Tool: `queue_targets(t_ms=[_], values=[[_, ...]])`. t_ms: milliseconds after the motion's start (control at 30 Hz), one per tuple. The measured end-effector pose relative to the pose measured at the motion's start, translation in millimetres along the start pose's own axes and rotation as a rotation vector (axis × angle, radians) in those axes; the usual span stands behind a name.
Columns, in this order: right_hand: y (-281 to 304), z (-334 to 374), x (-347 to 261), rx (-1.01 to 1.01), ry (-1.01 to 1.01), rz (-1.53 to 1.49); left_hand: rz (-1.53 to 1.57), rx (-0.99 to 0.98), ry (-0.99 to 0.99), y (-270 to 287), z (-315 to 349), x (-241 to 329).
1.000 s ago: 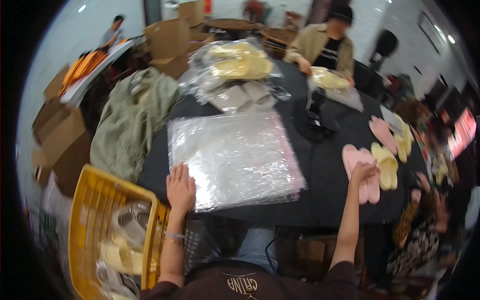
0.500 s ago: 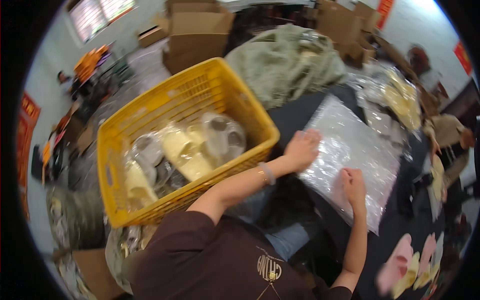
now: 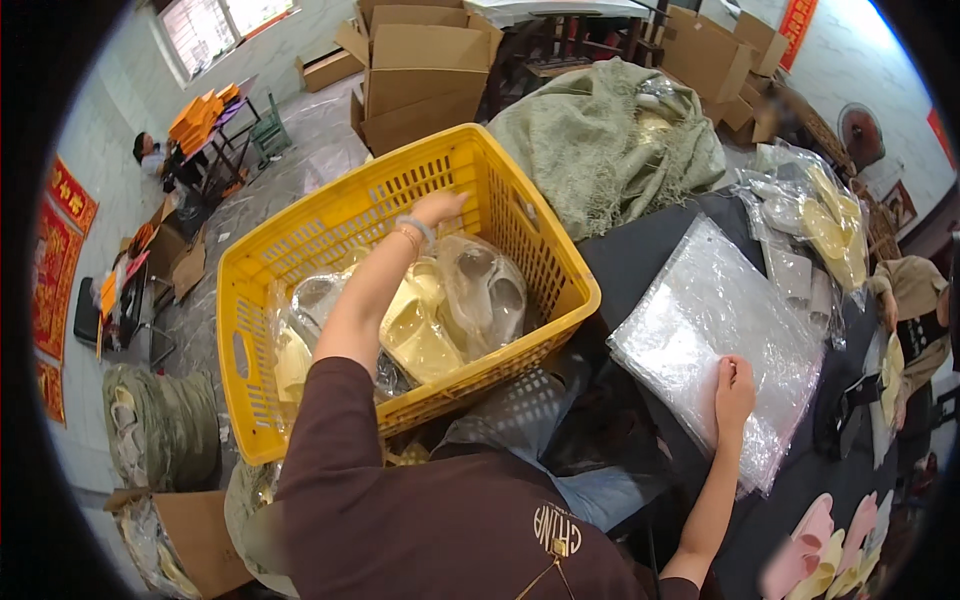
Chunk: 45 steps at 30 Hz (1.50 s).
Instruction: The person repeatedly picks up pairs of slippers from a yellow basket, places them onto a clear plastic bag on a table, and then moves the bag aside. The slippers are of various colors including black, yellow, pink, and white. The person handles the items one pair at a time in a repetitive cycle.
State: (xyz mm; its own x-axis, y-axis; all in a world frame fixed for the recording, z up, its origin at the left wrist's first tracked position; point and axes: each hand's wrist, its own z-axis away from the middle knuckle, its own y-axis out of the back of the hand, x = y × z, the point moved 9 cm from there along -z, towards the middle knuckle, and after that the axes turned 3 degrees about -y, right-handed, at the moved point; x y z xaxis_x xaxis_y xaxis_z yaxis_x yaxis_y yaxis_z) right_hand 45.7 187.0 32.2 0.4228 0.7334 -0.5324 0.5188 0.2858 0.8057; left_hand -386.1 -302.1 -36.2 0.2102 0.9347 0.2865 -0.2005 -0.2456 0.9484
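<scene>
My left hand (image 3: 438,208) is over the far side of a yellow plastic crate (image 3: 410,410), its fingers stretched out to the right and nothing seen in them. Below and around that arm lie slippers in clear bags: a pale yellow pair (image 3: 420,330) and a grey pair (image 3: 490,295), with more partly hidden by my forearm. My right hand (image 3: 735,392) rests with curled fingers on a stack of clear plastic bags (image 3: 700,300) on the dark table. What those fingers hold, if anything, is hidden.
Bagged slippers (image 3: 825,230) lie behind the stack; loose pink slippers (image 3: 805,545) sit at the near right. A green woven sack (image 3: 600,150) stands beyond the crate. Cardboard boxes (image 3: 430,75) are farther back. Another person (image 3: 912,300) is at the right.
My left hand has lifted off the plastic bags and swung left into the crate. My right hand stays on the stack. The view has shifted slightly.
</scene>
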Motion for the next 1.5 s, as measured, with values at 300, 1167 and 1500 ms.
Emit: queue_targets(t_ms=[300,1167,1500], values=[[6.1,-0.2,2.2,0.049,0.047,-0.032,0.515,-0.227,0.371,-100.8,15.9,-53.6],[33.1,-5.1,26.0,0.144,0.011,-0.536,0.925,-0.102,-0.844,307.2,114.1,354.7],[113.7,-5.7,46.1,0.155,0.063,-1.820,1.965,-0.240,-0.504,39.2,186.1,436.9]])
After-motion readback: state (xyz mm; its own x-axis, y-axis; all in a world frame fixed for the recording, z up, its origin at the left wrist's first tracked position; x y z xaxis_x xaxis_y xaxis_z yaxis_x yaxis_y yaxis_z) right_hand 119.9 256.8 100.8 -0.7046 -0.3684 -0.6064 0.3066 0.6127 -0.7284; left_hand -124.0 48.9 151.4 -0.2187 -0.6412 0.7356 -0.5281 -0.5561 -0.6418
